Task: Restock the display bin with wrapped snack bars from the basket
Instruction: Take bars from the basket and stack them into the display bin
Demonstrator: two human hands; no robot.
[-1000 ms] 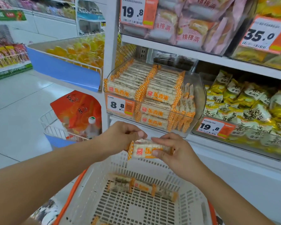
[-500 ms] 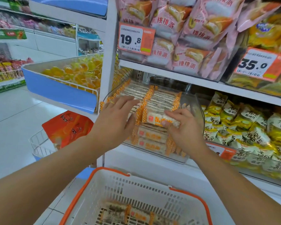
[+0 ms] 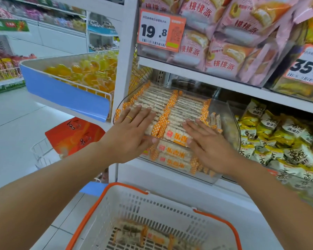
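Two bare hands lie flat, fingers straight, on stacked snack bars [image 3: 170,112] inside a clear plastic bin [image 3: 229,127] on a white shelf [image 3: 197,74]. The left hand [image 3: 132,130], a gold ring [image 3: 129,118] on one finger, presses the left stack; the right hand [image 3: 206,139] presses the right stack, its thumb beside the front bar [image 3: 177,136], neither hand curled round anything. The two are apart, with a seam of orange-checked wrapper ends between them. The bars are long, pale and knobbly under glossy film, packed in two rows that fill the curved-front bin. Half a second ago the right hand pinched that front bar above the stack; now it lies in place and the fingers have flattened over it. Below, a white perforated basket [image 3: 134,201] with orange rim holds a few more bars [image 3: 134,235] on its slotted floor. Pink pastry bags [image 3: 224,42] hang above behind a 19.8 price tag [image 3: 159,29]; yellow crinkled packets [image 3: 282,138] fill the bin just right.
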